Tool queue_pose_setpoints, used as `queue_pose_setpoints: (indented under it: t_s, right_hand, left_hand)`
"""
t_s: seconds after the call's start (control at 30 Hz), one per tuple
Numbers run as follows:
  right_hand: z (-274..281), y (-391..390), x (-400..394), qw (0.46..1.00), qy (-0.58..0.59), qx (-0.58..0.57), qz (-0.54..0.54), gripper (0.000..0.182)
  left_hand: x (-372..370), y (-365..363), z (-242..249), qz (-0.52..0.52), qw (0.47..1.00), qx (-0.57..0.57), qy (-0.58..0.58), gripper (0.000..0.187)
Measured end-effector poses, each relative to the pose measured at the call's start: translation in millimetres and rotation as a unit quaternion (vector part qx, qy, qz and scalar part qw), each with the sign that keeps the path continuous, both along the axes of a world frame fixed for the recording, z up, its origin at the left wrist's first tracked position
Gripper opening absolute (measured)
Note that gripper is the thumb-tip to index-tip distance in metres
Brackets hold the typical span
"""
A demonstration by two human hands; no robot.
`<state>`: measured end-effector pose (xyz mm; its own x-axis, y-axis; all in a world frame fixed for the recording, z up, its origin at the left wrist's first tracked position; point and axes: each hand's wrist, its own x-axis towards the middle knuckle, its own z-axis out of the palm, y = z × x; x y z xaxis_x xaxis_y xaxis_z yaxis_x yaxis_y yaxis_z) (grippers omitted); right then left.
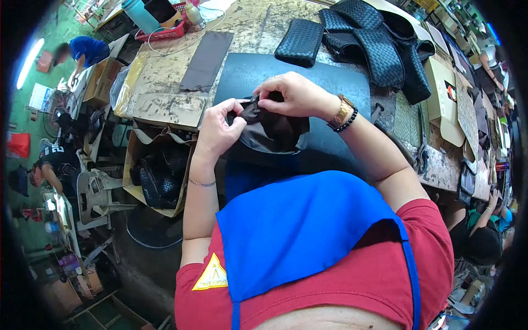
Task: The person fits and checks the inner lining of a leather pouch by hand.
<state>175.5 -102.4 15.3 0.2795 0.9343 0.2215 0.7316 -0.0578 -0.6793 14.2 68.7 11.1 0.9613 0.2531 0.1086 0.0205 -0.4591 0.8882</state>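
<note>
A crumpled dark brown piece of fabric (278,132) with a shiny underside is held between my two hands, over the near edge of a dark work mat (335,91). My left hand (220,127) is closed, its thumb and fingers pinching the fabric's left edge. My right hand (294,94) pinches its upper edge, with the fingertips of both hands close together. What lies between the fingertips is too small to make out. Behind my hands sits a black woven-pattern pouch-like piece (300,42). A flat dark brown strip (206,60) lies to the left.
Several black woven-pattern pieces (379,58) are heaped at the back right. A hammer-like tool (377,112) and scissors (422,157) lie at the right. A red basket (165,34) stands back left. A cardboard box (135,151) holds black woven items. Other people work on both sides.
</note>
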Motion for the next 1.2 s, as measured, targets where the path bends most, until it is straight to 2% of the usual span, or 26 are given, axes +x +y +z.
queue_pose_setpoints:
  t_s: [0.1, 0.2, 0.3, 0.43, 0.5, 0.73, 0.93, 1.1, 1.2]
  right_hand:
    - [-14.8, 1.7, 3.7, 0.983, 0.169, 0.073, 0.001, 0.023]
    - [-12.2, -1.6, 3.9, 0.976, 0.215, 0.028, 0.002, 0.016]
    - [-13.3, -2.2, 1.7, 0.984, 0.169, 0.049, 0.014, 0.015]
    - [-12.7, -2.6, 0.9, 0.990, 0.131, 0.041, -0.001, 0.013]
    - [-12.3, -2.1, 0.9, 0.987, 0.153, 0.037, -0.007, 0.012]
    - [-16.8, 2.1, 2.7, 0.978, 0.204, 0.030, -0.035, 0.013]
    - [-7.2, 5.7, -4.0, 0.984, 0.162, -0.008, -0.076, 0.016]
    - [-15.2, 8.4, -2.1, 0.982, 0.175, -0.013, -0.067, 0.018]
    - [-22.4, 10.0, -1.5, 0.981, 0.179, 0.008, -0.079, 0.022]
  left_hand:
    - [-2.6, 8.7, -12.7, -0.015, 0.999, -0.028, -0.038, 0.008]
    - [-4.3, 3.1, -15.7, 0.031, 0.998, -0.054, -0.031, 0.013]
    - [-4.2, 1.7, -16.9, 0.033, 0.994, 0.003, -0.105, 0.014]
    - [-8.5, -5.9, -6.0, 0.043, 0.994, 0.054, -0.087, 0.009]
    - [-7.3, -6.4, -6.1, 0.049, 0.991, 0.071, -0.105, 0.009]
    - [-3.0, -8.0, -13.4, 0.090, 0.987, 0.070, -0.117, 0.012]
    - [-5.5, -11.6, -10.8, 0.119, 0.988, 0.074, -0.070, 0.017]
    - [-6.3, -12.7, -8.3, 0.130, 0.988, 0.073, -0.036, 0.016]
    - [-6.5, -13.1, -11.8, 0.126, 0.985, 0.074, -0.089, 0.015]
